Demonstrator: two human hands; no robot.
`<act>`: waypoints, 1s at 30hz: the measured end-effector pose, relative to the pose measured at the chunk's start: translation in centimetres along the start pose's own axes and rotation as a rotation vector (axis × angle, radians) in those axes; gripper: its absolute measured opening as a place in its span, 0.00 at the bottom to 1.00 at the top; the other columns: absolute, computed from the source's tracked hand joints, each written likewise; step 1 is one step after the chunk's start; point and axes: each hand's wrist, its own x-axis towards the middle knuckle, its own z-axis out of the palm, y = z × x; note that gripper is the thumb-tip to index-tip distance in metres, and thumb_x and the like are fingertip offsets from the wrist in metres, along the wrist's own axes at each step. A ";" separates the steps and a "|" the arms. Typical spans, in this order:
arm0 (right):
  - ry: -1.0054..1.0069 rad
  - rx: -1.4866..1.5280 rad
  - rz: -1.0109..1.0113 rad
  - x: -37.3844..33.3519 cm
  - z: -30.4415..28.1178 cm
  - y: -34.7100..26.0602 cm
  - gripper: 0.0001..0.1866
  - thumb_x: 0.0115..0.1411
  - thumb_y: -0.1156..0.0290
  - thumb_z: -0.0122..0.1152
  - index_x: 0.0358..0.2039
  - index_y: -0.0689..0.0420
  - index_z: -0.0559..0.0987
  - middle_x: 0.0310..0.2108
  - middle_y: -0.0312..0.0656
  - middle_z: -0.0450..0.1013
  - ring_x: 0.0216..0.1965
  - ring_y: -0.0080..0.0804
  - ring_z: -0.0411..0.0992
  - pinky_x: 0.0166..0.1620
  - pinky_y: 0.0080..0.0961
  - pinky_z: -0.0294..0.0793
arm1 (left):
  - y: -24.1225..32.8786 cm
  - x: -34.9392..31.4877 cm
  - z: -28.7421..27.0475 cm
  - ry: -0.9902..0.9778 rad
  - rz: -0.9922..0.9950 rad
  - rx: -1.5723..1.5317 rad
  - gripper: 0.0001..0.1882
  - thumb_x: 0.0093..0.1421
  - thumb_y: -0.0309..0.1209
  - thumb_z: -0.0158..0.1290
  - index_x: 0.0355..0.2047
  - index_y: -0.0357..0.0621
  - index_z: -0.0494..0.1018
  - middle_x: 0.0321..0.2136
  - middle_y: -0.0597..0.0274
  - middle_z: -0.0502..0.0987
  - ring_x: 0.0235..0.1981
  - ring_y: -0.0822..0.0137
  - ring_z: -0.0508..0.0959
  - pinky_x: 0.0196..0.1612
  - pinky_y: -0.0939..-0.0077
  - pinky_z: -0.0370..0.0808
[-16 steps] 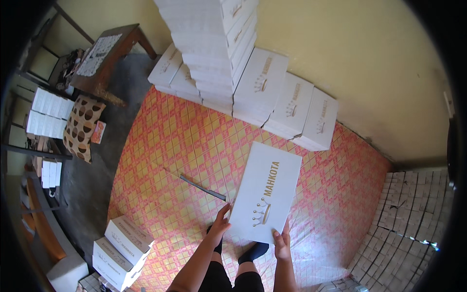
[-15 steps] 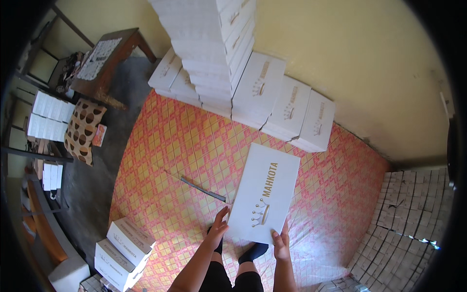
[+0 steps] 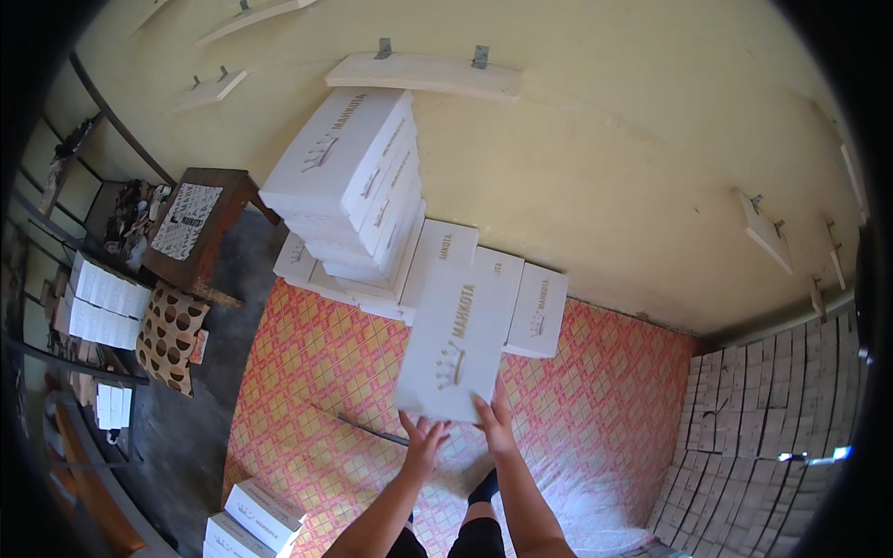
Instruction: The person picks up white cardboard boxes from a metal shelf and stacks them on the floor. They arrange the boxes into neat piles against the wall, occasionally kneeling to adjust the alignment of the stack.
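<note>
A flat white cardboard box [image 3: 433, 377] with a gold crown printed on its lid is held up in front of me, above the floor. My right hand [image 3: 496, 423] grips its near right corner, thumb on the lid and fingers down the side. At the near left corner, my left hand [image 3: 425, 440] supports the near edge with fingers apart; their tips are partly hidden. Beyond it, a tall stack of matching boxes [image 3: 326, 153] leans slightly by the wall. Lower boxes [image 3: 537, 307] stand in a row beside the stack, partly covered by the held box.
A patterned red and yellow mat [image 3: 307, 372] covers the floor, with a dark thin strip [image 3: 367, 428] lying on it. More white boxes [image 3: 260, 511] sit at lower left. A wooden table [image 3: 209, 228] and cushion [image 3: 172, 335] are left. Stacked cartons [image 3: 735, 409] line the right; wall shelves [image 3: 423, 74] project above.
The box has risen and moved away toward the stacked boxes, now overlapping the row. My left hand went from its left side to its near edge. The view has tilted up, showing wall shelves.
</note>
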 end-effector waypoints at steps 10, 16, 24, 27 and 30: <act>-0.036 -0.134 0.068 19.5 -3.9 5.2 0.42 0.56 0.56 0.54 0.63 0.46 0.40 0.46 0.57 0.65 0.45 0.38 0.66 0.40 0.28 0.70 | -3.4 18.0 4.6 0.211 0.168 0.016 0.44 0.57 0.36 0.48 0.60 0.62 0.26 0.61 0.57 0.45 0.57 0.58 0.56 0.50 0.57 0.62; -0.082 -0.235 -0.111 25.6 -4.3 10.2 0.44 0.57 0.54 0.53 0.63 0.52 0.38 0.49 0.61 0.62 0.50 0.41 0.64 0.50 0.27 0.64 | -6.4 24.6 5.4 0.325 0.332 -0.037 0.39 0.59 0.45 0.42 0.62 0.55 0.30 0.63 0.62 0.40 0.60 0.59 0.50 0.53 0.57 0.56; -0.336 -0.459 -0.176 27.4 -7.0 8.7 0.39 0.60 0.48 0.41 0.62 0.57 0.39 0.52 0.65 0.58 0.57 0.48 0.57 0.56 0.28 0.56 | -15.7 31.0 4.2 0.551 0.381 -0.441 0.31 0.61 0.50 0.31 0.60 0.49 0.45 0.57 0.60 0.52 0.56 0.63 0.56 0.51 0.62 0.57; -0.309 -0.578 -0.352 29.7 -10.9 10.8 0.37 0.60 0.51 0.44 0.61 0.58 0.45 0.54 0.63 0.57 0.59 0.46 0.54 0.57 0.29 0.53 | -23.9 35.7 -0.1 0.608 0.290 -0.320 0.27 0.62 0.48 0.31 0.54 0.43 0.55 0.51 0.56 0.61 0.52 0.63 0.61 0.51 0.66 0.57; -0.055 -0.807 -0.571 31.1 -15.0 11.4 0.32 0.56 0.58 0.53 0.56 0.62 0.58 0.53 0.57 0.59 0.57 0.46 0.57 0.58 0.31 0.54 | -28.0 38.1 -5.0 0.461 0.323 -0.213 0.25 0.63 0.44 0.32 0.49 0.37 0.61 0.46 0.54 0.65 0.49 0.63 0.63 0.51 0.70 0.58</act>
